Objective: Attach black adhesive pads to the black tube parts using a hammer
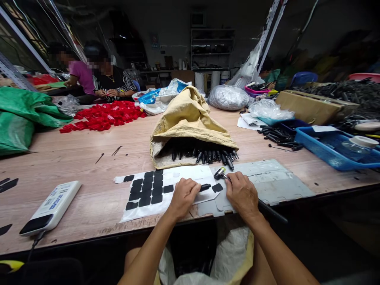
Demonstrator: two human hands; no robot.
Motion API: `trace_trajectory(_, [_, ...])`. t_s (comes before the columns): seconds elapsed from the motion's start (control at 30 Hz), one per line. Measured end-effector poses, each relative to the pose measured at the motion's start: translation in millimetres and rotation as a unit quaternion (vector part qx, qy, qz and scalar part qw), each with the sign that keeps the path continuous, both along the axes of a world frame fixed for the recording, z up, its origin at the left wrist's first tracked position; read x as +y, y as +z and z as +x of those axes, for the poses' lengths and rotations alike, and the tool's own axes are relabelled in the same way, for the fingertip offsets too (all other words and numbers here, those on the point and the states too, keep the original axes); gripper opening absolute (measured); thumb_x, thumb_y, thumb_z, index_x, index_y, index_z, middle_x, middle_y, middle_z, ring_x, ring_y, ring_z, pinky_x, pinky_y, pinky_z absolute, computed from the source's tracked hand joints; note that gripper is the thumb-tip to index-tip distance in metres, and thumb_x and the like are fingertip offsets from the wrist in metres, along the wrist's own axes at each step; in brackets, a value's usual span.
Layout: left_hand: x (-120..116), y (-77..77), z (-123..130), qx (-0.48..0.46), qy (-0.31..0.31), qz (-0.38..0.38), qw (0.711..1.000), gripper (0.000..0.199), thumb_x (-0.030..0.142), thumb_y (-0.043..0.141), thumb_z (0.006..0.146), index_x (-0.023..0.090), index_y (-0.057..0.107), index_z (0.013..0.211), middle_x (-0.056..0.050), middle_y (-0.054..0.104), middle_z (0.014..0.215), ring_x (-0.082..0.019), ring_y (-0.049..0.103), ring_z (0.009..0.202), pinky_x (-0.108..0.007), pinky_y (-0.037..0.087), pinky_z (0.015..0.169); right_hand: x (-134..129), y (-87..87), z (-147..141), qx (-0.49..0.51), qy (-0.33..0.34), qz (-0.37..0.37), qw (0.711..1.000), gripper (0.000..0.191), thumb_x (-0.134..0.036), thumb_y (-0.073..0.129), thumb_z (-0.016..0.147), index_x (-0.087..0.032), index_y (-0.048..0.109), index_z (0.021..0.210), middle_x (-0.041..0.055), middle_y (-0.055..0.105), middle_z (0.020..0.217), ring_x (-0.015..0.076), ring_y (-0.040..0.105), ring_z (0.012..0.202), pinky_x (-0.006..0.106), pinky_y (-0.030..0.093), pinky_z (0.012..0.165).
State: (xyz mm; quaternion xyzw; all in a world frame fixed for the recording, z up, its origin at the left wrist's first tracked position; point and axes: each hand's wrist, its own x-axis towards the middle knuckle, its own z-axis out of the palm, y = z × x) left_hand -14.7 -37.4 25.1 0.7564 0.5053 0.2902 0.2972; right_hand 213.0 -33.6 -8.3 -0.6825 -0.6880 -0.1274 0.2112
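My left hand point(184, 196) is closed round a slim black cylindrical part point(205, 187), whose end points right over the white sheet point(178, 173). In my right hand point(243, 194) is a small hammer, its metal head point(219, 173) with a yellowish face lying to the left of the fingers. The black hammer handle point(273, 211) sticks out below the palm. Just under the hammer head lies a black rounded-square piece point(217, 187). Rows of similar black squares point(145, 189) cover the left part of the sheet. Beneath my right hand is a grey board point(276, 178).
A yellow woven sack point(190, 118) spills black parts point(213, 154) behind the sheet. A white power bank point(55, 206) with a cable lies left. Red pieces point(107, 114), a green sack point(18, 118) and a blue tray point(335, 146) surround the work area. Two people sit across, left.
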Motion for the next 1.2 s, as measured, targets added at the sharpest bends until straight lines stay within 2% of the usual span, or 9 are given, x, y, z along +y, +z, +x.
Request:
trace_trajectory(0.17, [-72.6,-0.6,0.6,0.022,-0.113,-0.068,0.991,0.016,0.034,0.054,0.097,0.026,0.066,0.103,0.0,0.07,0.098,-0.018,0.063,0.092,-0.029,0.043,0.082,1.0,-0.5,1.4,0.001,-0.002,0.004,1.0,0.013,-0.027,0.055,0.096,-0.022,0.065,0.104,0.0056,0.062,0.098,0.0211,0.051,0.091,0.033,0.033,0.077])
trace_trajectory(0.27, [-107.0,-31.7,-4.2,0.145,-0.123,-0.126,0.974,0.014,0.029,0.054,0.094,0.025,0.066,0.101,-0.002,0.072,0.098,-0.02,0.067,0.091,-0.03,0.044,0.077,0.5,-1.5,0.8,-0.001,-0.006,0.003,1.0,0.014,-0.027,0.055,0.096,-0.022,0.064,0.105,0.0055,0.061,0.098,0.0213,0.05,0.091,0.034,0.032,0.077])
trace_trajectory(0.43, [-124.8,-84.5,-9.7,0.336,-0.029,-0.192,0.922,0.021,0.019,0.05,0.089,0.02,0.069,0.098,-0.013,0.076,0.1,-0.031,0.072,0.095,-0.039,0.049,0.08,-1.0,-1.2,-0.1,-0.003,-0.004,-0.002,1.0,0.014,-0.027,0.054,0.097,-0.022,0.064,0.105,0.0059,0.061,0.098,0.0221,0.05,0.092,0.034,0.031,0.077])
trace_trajectory(0.57, [-119.2,-65.8,-5.9,0.308,-0.043,-0.209,0.927,0.014,0.026,0.061,0.083,0.022,0.073,0.09,-0.013,0.077,0.094,-0.035,0.073,0.091,-0.042,0.049,0.076,-1.5,-0.4,-0.5,-0.003,-0.002,-0.001,1.0,0.015,-0.027,0.051,0.098,-0.021,0.063,0.105,0.0068,0.061,0.098,0.0225,0.05,0.091,0.034,0.031,0.077])
trace_trajectory(0.73, [-52.6,6.6,-2.3,0.086,-0.092,-0.161,0.979,0.024,0.043,0.057,0.091,0.026,0.073,0.085,-0.001,0.073,0.077,-0.02,0.066,0.07,-0.029,0.043,0.062,-1.1,-0.1,-0.6,-0.002,-0.001,-0.002,1.0,0.015,-0.026,0.051,0.097,-0.021,0.063,0.105,0.0068,0.06,0.098,0.0227,0.049,0.091,0.034,0.031,0.077])
trace_trajectory(0.83, [26.5,30.1,-11.9,0.071,0.097,-0.047,0.992,0.026,0.042,0.056,0.092,0.022,0.072,0.093,-0.003,0.073,0.083,-0.021,0.065,0.074,-0.029,0.045,0.066,-0.8,0.1,-0.2,0.001,-0.001,-0.002,1.0,0.014,-0.026,0.051,0.097,-0.021,0.063,0.104,0.0065,0.06,0.098,0.0225,0.049,0.091,0.034,0.031,0.077])
trace_trajectory(0.93, [102.0,31.0,-27.7,0.136,0.27,0.036,0.952,0.024,0.034,0.053,0.094,0.019,0.07,0.103,-0.01,0.073,0.104,-0.025,0.066,0.097,-0.033,0.048,0.083,-0.6,0.6,0.3,0.011,0.0,-0.003,1.0,0.014,-0.027,0.051,0.097,-0.021,0.063,0.104,0.0065,0.06,0.098,0.0223,0.05,0.091,0.034,0.032,0.078])
trace_trajectory(1.0, [135.7,25.1,-36.2,0.176,0.317,0.027,0.932,0.025,0.03,0.051,0.095,0.018,0.068,0.109,-0.015,0.069,0.115,-0.03,0.064,0.108,-0.038,0.048,0.089,-0.6,1.0,0.4,0.017,0.003,-0.005,1.0,0.015,-0.026,0.051,0.097,-0.021,0.063,0.104,0.0065,0.061,0.099,0.0223,0.05,0.092,0.034,0.032,0.078])
trace_trajectory(1.2, [161.4,11.1,-45.1,0.193,0.319,-0.026,0.928,0.027,0.027,0.067,0.083,0.016,0.065,0.108,-0.02,0.071,0.111,-0.037,0.065,0.107,-0.042,0.049,0.086,-0.2,1.9,-0.4,0.025,0.004,0.0,1.0,0.014,-0.025,0.052,0.096,-0.021,0.063,0.104,0.0067,0.061,0.098,0.0225,0.05,0.092,0.034,0.032,0.078])
